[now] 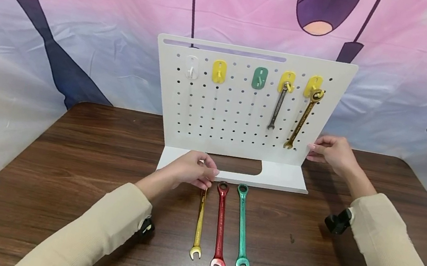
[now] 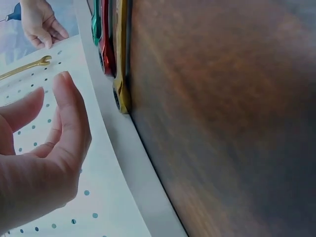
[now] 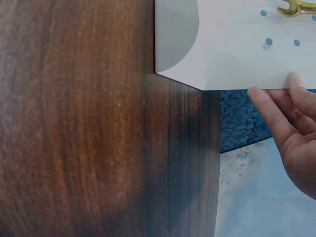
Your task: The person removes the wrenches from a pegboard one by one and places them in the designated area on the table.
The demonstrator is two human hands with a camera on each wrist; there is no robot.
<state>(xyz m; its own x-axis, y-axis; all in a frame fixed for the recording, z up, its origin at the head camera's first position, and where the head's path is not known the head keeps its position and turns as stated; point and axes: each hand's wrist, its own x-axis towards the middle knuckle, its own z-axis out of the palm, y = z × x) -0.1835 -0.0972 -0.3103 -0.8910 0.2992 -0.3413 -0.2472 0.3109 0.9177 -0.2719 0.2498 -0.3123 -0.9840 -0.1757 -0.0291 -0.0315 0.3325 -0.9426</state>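
Note:
Over the ring end of a gold wrench (image 1: 199, 225) hovers my left hand (image 1: 194, 169), its thumb and fingers bent and apart around nothing. In the left wrist view the wrench (image 2: 120, 64) lies beyond the fingertips. To its right on the table lie a red wrench (image 1: 220, 228) and a green wrench (image 1: 242, 229), open ends toward me. My right hand (image 1: 334, 154) holds the right edge of a white pegboard (image 1: 238, 109), thumb in front and other fingers at the edge. A dark grey wrench (image 1: 278, 106) and another gold wrench (image 1: 302, 122) hang on its yellow hooks.
The pegboard stands on a white base (image 1: 280, 177) with a cut-out. A white hook (image 1: 192, 68), a yellow hook (image 1: 219, 72) and a green hook (image 1: 260, 78) hold nothing. Behind the brown table (image 1: 87, 149) hangs a patterned cloth (image 1: 130, 20).

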